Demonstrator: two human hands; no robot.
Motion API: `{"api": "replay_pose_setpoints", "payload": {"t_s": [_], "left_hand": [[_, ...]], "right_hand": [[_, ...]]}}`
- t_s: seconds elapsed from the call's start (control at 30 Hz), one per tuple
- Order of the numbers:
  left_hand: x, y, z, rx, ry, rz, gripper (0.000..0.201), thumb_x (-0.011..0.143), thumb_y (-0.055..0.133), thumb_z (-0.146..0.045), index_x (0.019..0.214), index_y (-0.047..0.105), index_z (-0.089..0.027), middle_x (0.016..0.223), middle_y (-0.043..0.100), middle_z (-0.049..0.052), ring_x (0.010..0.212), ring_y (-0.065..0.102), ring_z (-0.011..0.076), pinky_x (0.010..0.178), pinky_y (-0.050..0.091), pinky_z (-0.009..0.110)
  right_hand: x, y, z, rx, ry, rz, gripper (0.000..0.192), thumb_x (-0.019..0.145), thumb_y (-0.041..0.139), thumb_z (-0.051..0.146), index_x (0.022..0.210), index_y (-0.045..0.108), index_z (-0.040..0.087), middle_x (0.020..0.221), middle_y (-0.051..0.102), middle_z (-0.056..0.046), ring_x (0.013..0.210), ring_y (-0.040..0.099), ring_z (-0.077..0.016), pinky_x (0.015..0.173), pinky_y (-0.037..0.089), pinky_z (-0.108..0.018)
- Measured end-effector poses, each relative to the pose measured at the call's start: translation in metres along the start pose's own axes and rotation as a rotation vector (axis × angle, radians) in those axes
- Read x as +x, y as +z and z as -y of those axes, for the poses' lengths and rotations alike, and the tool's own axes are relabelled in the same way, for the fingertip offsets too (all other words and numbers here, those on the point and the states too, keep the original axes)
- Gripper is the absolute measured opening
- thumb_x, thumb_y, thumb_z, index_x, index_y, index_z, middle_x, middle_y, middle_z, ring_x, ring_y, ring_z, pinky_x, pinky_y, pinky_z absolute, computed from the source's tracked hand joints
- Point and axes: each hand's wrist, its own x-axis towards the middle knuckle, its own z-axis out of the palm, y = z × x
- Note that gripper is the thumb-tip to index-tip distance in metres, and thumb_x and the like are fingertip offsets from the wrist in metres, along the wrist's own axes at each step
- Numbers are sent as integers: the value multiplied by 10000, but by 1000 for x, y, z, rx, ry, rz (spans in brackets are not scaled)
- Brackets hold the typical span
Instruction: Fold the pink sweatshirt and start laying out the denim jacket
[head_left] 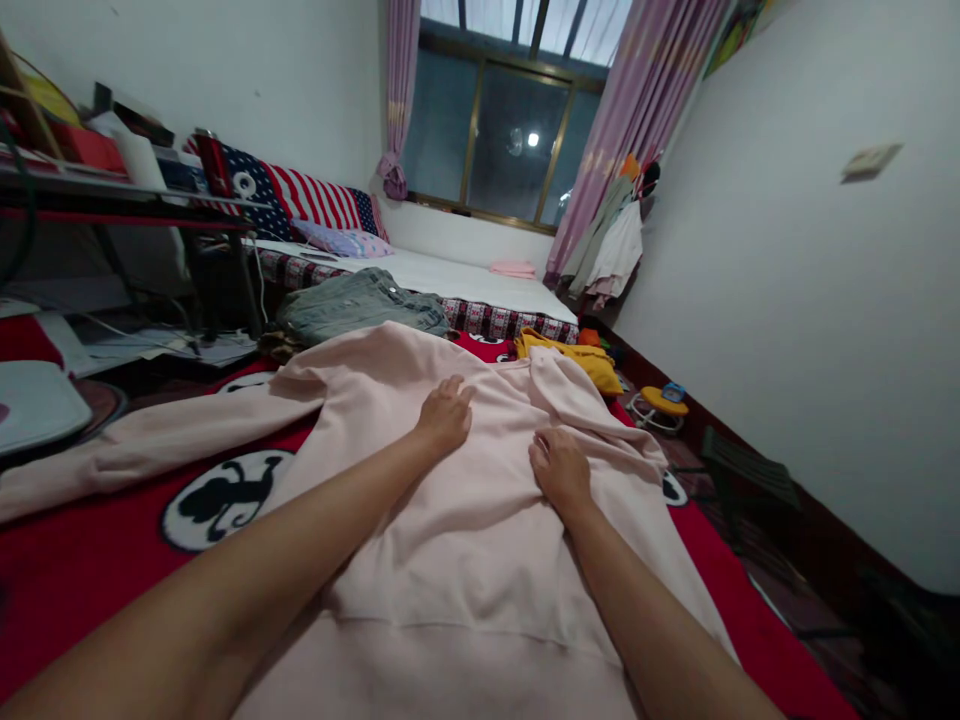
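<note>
Both my forearms are stretching out over a pink sweatshirt (450, 540) that is lying spread across a red blanket (90, 560) with black-and-white round figures on it. My left hand (446, 415) is resting flat on the cloth with fingers loosely apart, gripping nothing. My right hand (561, 470) is pressing down just beside a fold, fingers curled under; I cannot tell whether it is pinching the fabric. One long sleeve (150, 445) is trailing off to my left. Beyond the sweatshirt, a grey-green garment (360, 303) and a yellow one (577, 358) are lying at the blanket's far edge. Behind them a white mattress (465, 275) is running toward the window (510, 140), with a flag-patterned pillow (307, 200) at left. Pink curtains (645, 110) are hanging at both sides, and a cluttered desk (112, 190) is standing far left.
</note>
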Motion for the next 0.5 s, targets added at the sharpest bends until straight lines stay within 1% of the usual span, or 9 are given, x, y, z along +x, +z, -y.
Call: {"api": "replay_pose_setpoints", "payload": {"t_s": [0.07, 0.17, 0.2, 0.23, 0.27, 0.33, 0.4, 0.47, 0.5], "left_hand": [[-8, 15, 2, -45, -55, 48, 399, 895, 473, -220, 1279, 550, -146, 1311, 499, 142, 1178, 493, 242, 999, 419, 344], [-11, 23, 7, -70, -68, 80, 357, 916, 452, -238, 1233, 583, -140, 1208, 552, 134, 1138, 505, 244, 1005, 414, 352], [-11, 23, 8, -69, -54, 78, 335, 919, 448, -241, 1198, 605, -144, 1183, 563, 130, 1130, 504, 248, 1002, 414, 357], [-10, 22, 8, -64, -40, 75, 314, 920, 445, -243, 1160, 625, -147, 1159, 572, 128, 1120, 505, 251, 996, 417, 361], [-10, 22, 8, -60, -31, 71, 301, 920, 445, -245, 1129, 640, -148, 1138, 578, 128, 1109, 507, 255, 987, 421, 364], [-9, 20, 8, -57, -27, 61, 293, 913, 455, -242, 1116, 646, -150, 1116, 583, 128, 1093, 510, 257, 968, 429, 367], [-9, 20, 7, -65, -27, 59, 297, 908, 462, -236, 1129, 640, -152, 1113, 584, 126, 1089, 509, 257, 961, 431, 367], [-9, 21, 6, -69, -29, 61, 304, 905, 464, -234, 1146, 631, -153, 1126, 581, 128, 1095, 504, 257, 962, 427, 372], [-9, 21, 6, -67, -30, 63, 306, 906, 463, -234, 1152, 626, -153, 1132, 579, 129, 1096, 501, 259, 962, 425, 376]], "right_hand": [[1, -2, 3, -78, -11, 32, 190, 911, 478, 218, 988, 640, 155, 1023, 670, -86, 1009, 584, -213, 879, 402, -276], [12, -7, 6, -254, -134, 106, 229, 937, 434, 258, 942, 637, 153, 995, 675, -111, 977, 606, -234, 821, 417, -298], [19, -8, 7, -297, -172, 129, 247, 945, 413, 260, 983, 631, 149, 1001, 677, -118, 958, 619, -236, 796, 422, -301], [28, -9, 6, -329, -188, 141, 270, 950, 396, 254, 1067, 613, 144, 1015, 681, -122, 934, 635, -235, 770, 427, -303], [39, -10, 4, -354, -175, 144, 314, 949, 389, 246, 1185, 565, 139, 1027, 686, -126, 906, 650, -235, 746, 432, -306], [62, -11, -3, -395, -97, 131, 496, 937, 408, 243, 1415, 356, 122, 1012, 699, -137, 854, 673, -248, 714, 440, -318], [85, -11, -11, -421, -43, 137, 673, 923, 442, 259, 1505, 148, 91, 977, 707, -150, 837, 679, -271, 712, 447, -338], [105, -11, -17, -435, -60, 170, 704, 926, 436, 264, 1520, 100, 91, 1001, 699, -166, 876, 672, -286, 740, 453, -354], [114, -11, -18, -442, -89, 191, 664, 933, 419, 254, 1518, 141, 105, 1048, 685, -176, 921, 661, -289, 763, 453, -358]]}}
